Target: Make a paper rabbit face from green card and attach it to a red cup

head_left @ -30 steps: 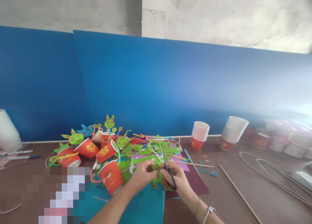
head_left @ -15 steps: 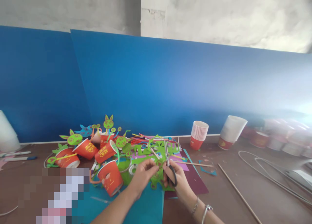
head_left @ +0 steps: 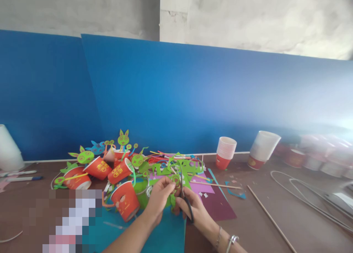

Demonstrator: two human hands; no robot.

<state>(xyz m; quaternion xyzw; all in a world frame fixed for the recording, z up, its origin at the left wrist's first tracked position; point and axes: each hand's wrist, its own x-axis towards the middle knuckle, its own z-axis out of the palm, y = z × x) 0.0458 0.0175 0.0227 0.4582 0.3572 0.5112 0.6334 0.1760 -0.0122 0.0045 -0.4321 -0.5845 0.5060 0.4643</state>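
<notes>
Between thumb and fingers, my left hand [head_left: 160,196] pinches a small green paper cutout [head_left: 175,179] with a drawn outline. Black-handled scissors [head_left: 188,207] are in my right hand [head_left: 195,205], blades pointing up and away beside the cutout. A strip of green paper hangs below the blades, partly hidden by my fingers. Just left of my left hand, a red paper cup [head_left: 125,201] lies tilted. Behind my hands lies a heap of green paper scraps [head_left: 190,166]. Teal paper [head_left: 162,231] lies beneath my forearms.
Several red cups with green paper animal faces [head_left: 85,156] crowd the left. Stacked cups [head_left: 226,152] and a taller white cup stack [head_left: 263,150] stand at the back right. A wooden stick [head_left: 270,218] and a looped cable [head_left: 306,198] lie to the right. A blue partition [head_left: 176,95] stands behind.
My right hand and the scissors have shifted left, closer to my left hand. The green paper has turned in my grip, and purple paper with small white scraps is now uncovered.
</notes>
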